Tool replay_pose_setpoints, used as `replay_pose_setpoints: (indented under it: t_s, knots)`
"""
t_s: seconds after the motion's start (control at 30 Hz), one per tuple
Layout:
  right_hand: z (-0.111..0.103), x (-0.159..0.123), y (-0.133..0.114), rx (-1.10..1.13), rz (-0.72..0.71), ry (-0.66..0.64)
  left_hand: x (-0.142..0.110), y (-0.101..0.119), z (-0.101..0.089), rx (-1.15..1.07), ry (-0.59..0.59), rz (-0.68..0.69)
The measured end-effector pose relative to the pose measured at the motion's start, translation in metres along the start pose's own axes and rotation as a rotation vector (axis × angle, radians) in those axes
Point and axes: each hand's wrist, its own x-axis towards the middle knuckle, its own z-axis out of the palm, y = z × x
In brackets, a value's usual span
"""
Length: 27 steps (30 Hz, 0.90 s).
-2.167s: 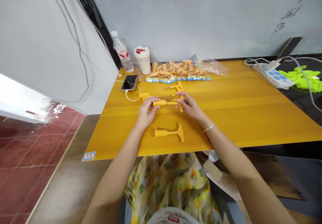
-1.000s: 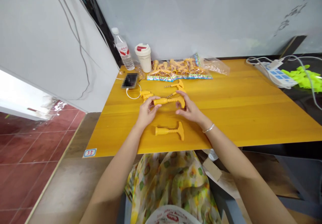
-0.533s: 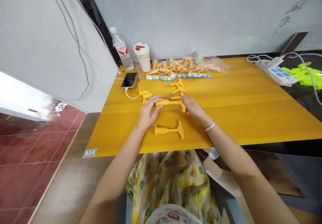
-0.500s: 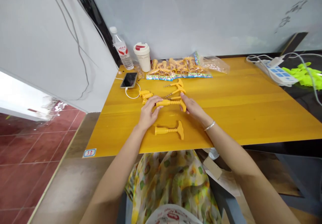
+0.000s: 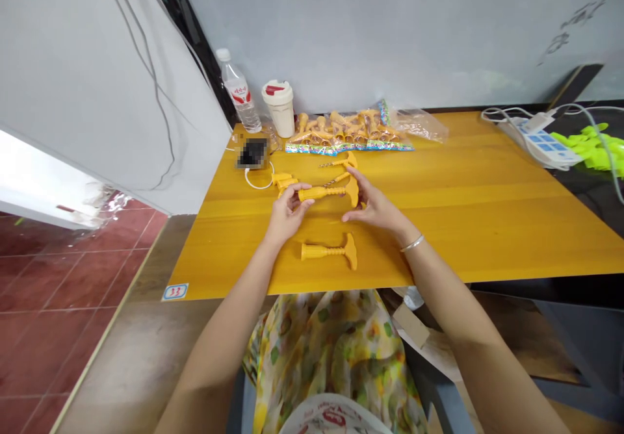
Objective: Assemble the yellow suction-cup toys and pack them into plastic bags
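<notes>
My left hand (image 5: 284,212) pinches the sleeve end of a yellow plastic corkscrew (image 5: 325,192) held just above the wooden table (image 5: 487,213). My right hand (image 5: 375,205) grips the same corkscrew at its T-shaped handle. A second assembled yellow corkscrew (image 5: 330,252) lies on the table in front of my hands. Behind them lie two bare corkscrews with metal spirals (image 5: 340,162) and two loose yellow sleeves (image 5: 283,179).
A clear bag of more yellow corkscrews (image 5: 348,133) lies at the back beside a white cup (image 5: 281,107) and a water bottle (image 5: 238,94). A phone (image 5: 253,153) with a white cable sits at the left. A power strip (image 5: 539,142) and neon green parts (image 5: 595,147) are at the right.
Both hands stayed on the corkscrew. My right hand turned the T-handle round several times, and the piece rose slightly off the table.
</notes>
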Motion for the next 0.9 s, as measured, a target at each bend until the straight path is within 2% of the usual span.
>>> replay_pose_setpoints:
  t_s: [0.13, 0.23, 0.3, 0.43, 0.53, 0.67, 0.83, 0.9]
  knots:
    - [-0.004, 0.001, 0.007, -0.31, 0.014, 0.03, -0.002, 0.002, 0.0, 0.017, -0.026, 0.01]
    - [-0.001, 0.002, 0.001, -0.459, 0.121, 0.048, -0.003, 0.005, 0.0, 0.057, -0.024, 0.057]
    - [0.003, 0.001, -0.006, -0.375, 0.209, 0.036, -0.004, 0.007, 0.0, 0.083, -0.023, 0.095]
    - [0.012, -0.001, -0.018, 0.052, 0.391, 0.014, -0.006, 0.008, -0.001, 0.114, -0.013, 0.151]
    - [0.014, 0.001, -0.018, 0.233, 0.447, 0.006, -0.006, 0.006, 0.0, 0.124, -0.001, 0.157]
    - [0.01, 0.003, -0.009, 0.155, 0.374, 0.034, -0.003, 0.001, 0.001, 0.103, 0.02, 0.114]
    - [0.006, 0.003, 0.002, 0.087, 0.193, 0.241, -0.002, -0.004, 0.0, 0.099, 0.059, 0.059]
    - [0.007, 0.002, 0.0, 0.089, 0.109, 0.183, -0.002, -0.005, 0.0, 0.097, 0.055, 0.056]
